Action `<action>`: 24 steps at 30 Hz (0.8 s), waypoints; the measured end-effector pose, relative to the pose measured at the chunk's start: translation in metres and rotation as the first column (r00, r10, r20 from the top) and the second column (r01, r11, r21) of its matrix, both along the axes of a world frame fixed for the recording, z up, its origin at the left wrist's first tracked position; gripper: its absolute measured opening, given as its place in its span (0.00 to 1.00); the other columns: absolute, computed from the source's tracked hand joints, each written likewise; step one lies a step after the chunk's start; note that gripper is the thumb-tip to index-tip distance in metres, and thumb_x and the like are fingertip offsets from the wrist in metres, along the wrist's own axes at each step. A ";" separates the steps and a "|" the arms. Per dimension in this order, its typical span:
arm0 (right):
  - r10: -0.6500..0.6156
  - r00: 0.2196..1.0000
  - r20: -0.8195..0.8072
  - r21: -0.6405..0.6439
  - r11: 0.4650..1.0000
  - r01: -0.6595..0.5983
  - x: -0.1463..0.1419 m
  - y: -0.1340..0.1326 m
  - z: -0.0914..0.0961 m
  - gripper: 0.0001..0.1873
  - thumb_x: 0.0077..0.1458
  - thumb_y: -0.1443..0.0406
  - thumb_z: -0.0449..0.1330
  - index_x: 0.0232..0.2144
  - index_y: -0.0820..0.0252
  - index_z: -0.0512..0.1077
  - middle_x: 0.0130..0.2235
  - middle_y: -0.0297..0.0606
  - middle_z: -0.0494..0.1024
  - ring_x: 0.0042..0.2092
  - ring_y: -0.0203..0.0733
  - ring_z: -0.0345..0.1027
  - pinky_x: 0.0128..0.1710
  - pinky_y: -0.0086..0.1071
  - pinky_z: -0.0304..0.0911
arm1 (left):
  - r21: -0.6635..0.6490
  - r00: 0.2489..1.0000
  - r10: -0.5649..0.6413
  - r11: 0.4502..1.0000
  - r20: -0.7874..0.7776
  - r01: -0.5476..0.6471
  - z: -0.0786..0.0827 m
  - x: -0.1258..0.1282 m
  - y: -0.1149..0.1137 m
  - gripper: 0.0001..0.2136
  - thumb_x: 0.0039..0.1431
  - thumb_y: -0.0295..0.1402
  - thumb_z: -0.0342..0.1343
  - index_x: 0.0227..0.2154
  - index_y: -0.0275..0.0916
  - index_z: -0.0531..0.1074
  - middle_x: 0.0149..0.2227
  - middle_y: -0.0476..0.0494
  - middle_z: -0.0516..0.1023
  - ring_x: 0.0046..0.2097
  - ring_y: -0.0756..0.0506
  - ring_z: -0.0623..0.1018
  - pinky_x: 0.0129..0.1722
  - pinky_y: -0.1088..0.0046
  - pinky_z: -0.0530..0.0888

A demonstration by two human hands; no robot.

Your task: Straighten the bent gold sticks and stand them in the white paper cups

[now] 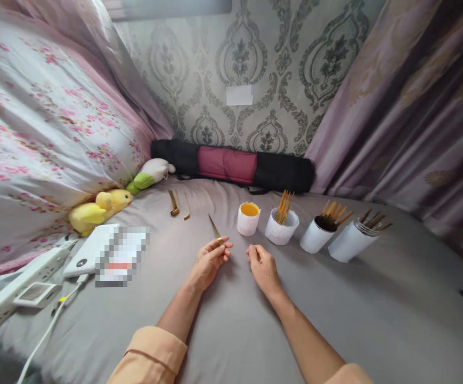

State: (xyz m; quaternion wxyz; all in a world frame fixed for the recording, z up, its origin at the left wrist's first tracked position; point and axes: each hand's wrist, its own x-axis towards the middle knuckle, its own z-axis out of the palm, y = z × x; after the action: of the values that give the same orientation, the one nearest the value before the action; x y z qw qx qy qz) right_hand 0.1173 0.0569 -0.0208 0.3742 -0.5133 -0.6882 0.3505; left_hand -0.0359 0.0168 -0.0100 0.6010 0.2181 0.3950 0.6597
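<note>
In the middle of the grey sheet, my left hand (pixel 212 260) pinches a slim gold-coloured piece (pixel 214 226) that tapers to a point, its wider end between the thumb and fingers. Facing it, my right hand (pixel 262 265) has its fingers curled together; anything small inside is hidden. Just beyond the hands stands a white-wrapped cup (pixel 248 223) with a yellow inside. To its right, a wider white cup (pixel 278 232) holds several thin yellowish sticks (pixel 284 207). Several gold-coloured pieces (pixel 174 204) lie in a bunch at the back left, with a single thin bent one (pixel 187 207) beside them.
Two more white containers (pixel 315 239) (pixel 347 244) holding brownish sticks stand on the right, the farther one leaning. On the left are a power strip (pixel 19 288), a white power bank (pixel 89 253) with a cable, and plush toys (pixel 101 209). A black-and-maroon roll bag (pixel 227 164) lies against the wall.
</note>
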 end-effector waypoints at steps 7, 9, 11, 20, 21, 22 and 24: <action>0.018 0.996 -0.089 -0.039 0.999 -0.022 0.002 0.002 0.001 0.21 0.55 0.53 0.44 0.27 0.61 0.69 0.22 0.34 0.70 0.22 0.33 0.61 0.21 0.25 0.55 | -0.010 0.999 -0.034 0.999 -0.037 0.033 0.000 0.009 -0.008 0.16 0.44 0.26 0.59 0.40 0.34 0.72 0.34 0.40 0.74 0.28 0.53 0.71 0.28 0.78 0.68; 0.023 0.994 -0.106 -0.053 0.998 -0.029 0.003 0.002 0.001 0.21 0.55 0.53 0.44 0.28 0.61 0.69 0.22 0.35 0.70 0.21 0.33 0.60 0.21 0.25 0.55 | -0.019 0.998 -0.027 0.999 -0.049 0.026 0.000 0.010 -0.009 0.16 0.44 0.27 0.59 0.40 0.34 0.72 0.34 0.40 0.74 0.28 0.53 0.71 0.27 0.78 0.67; 0.027 0.993 -0.117 -0.063 0.997 -0.034 0.004 0.002 0.000 0.21 0.55 0.53 0.45 0.29 0.62 0.69 0.22 0.35 0.70 0.21 0.32 0.60 0.21 0.24 0.55 | -0.026 0.998 -0.017 1.000 -0.058 0.016 0.000 0.011 -0.010 0.16 0.43 0.26 0.59 0.39 0.34 0.72 0.34 0.40 0.74 0.28 0.53 0.71 0.27 0.78 0.67; 0.061 0.987 -0.147 -0.093 0.993 -0.075 0.005 0.002 0.004 0.20 0.55 0.54 0.45 0.32 0.62 0.69 0.23 0.34 0.69 0.21 0.31 0.60 0.21 0.24 0.56 | -0.019 0.994 -0.001 1.000 -0.108 -0.001 -0.001 0.014 -0.012 0.16 0.44 0.27 0.59 0.40 0.34 0.72 0.34 0.40 0.74 0.28 0.52 0.71 0.27 0.77 0.67; 0.063 0.986 -0.154 -0.096 0.992 -0.079 0.005 0.002 0.004 0.20 0.55 0.54 0.45 0.32 0.62 0.70 0.24 0.34 0.69 0.21 0.31 0.60 0.21 0.24 0.56 | -0.020 0.993 0.003 1.000 -0.118 -0.006 0.000 0.015 -0.012 0.16 0.44 0.28 0.59 0.40 0.34 0.72 0.33 0.40 0.75 0.28 0.52 0.71 0.27 0.77 0.67; 0.064 0.985 -0.160 -0.099 0.992 -0.080 0.005 0.001 0.004 0.20 0.54 0.54 0.45 0.32 0.62 0.70 0.24 0.34 0.69 0.21 0.31 0.60 0.21 0.24 0.56 | -0.022 0.992 0.008 1.000 -0.128 -0.011 0.000 0.016 -0.013 0.16 0.44 0.28 0.59 0.40 0.34 0.72 0.33 0.40 0.75 0.28 0.52 0.71 0.26 0.77 0.67; 0.062 0.983 -0.171 -0.101 0.992 -0.080 0.005 0.001 0.005 0.20 0.54 0.54 0.46 0.33 0.62 0.70 0.24 0.34 0.70 0.21 0.31 0.60 0.21 0.24 0.56 | -0.022 0.988 0.014 1.000 -0.152 -0.017 0.001 0.017 -0.013 0.16 0.44 0.29 0.59 0.39 0.34 0.73 0.33 0.40 0.75 0.28 0.52 0.72 0.26 0.77 0.67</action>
State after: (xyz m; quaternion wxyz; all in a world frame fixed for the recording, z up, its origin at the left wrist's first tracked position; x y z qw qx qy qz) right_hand 0.1228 0.0581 -0.0161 0.3898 -0.4765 -0.6521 0.4424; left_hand -0.0192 0.0035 -0.0090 0.5667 0.2576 0.4486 0.6413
